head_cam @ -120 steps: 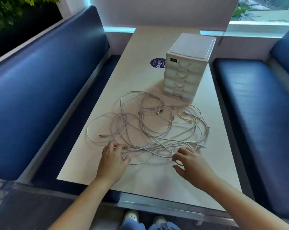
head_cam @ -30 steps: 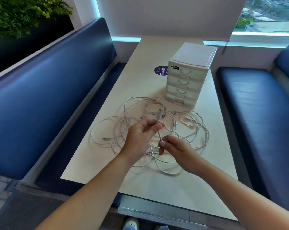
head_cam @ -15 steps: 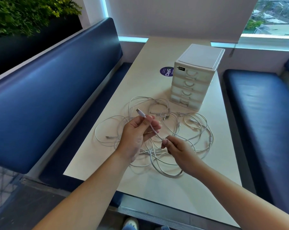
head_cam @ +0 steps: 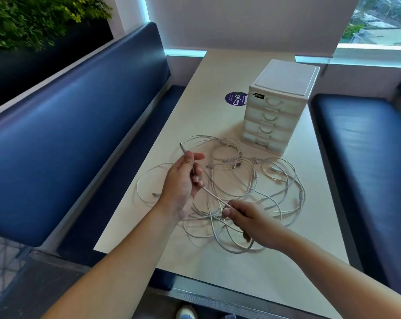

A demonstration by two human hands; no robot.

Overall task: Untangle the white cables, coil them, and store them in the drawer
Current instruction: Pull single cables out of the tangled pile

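Note:
A tangle of thin white cables (head_cam: pixel 245 180) lies spread on the beige table (head_cam: pixel 275 268). My left hand (head_cam: pixel 183 183) holds one white cable near its plug end (head_cam: pixel 182 147), which sticks up past the fingers. The same cable runs taut down to my right hand (head_cam: pixel 245 218), which pinches it between thumb and fingers above the pile. A white drawer unit (head_cam: pixel 278 104) with several shut drawers stands behind the cables at the right.
A round purple sticker (head_cam: pixel 235 99) is on the table left of the drawer unit. Blue padded benches (head_cam: pixel 68 125) flank the table on both sides. The table's near edge (head_cam: pixel 218 284) runs below my forearms.
My hands have drawn apart along the cable: the left hand moved left and up with the plug end, the right slid down toward the near edge. Four seconds ago both hands rested on the pile.

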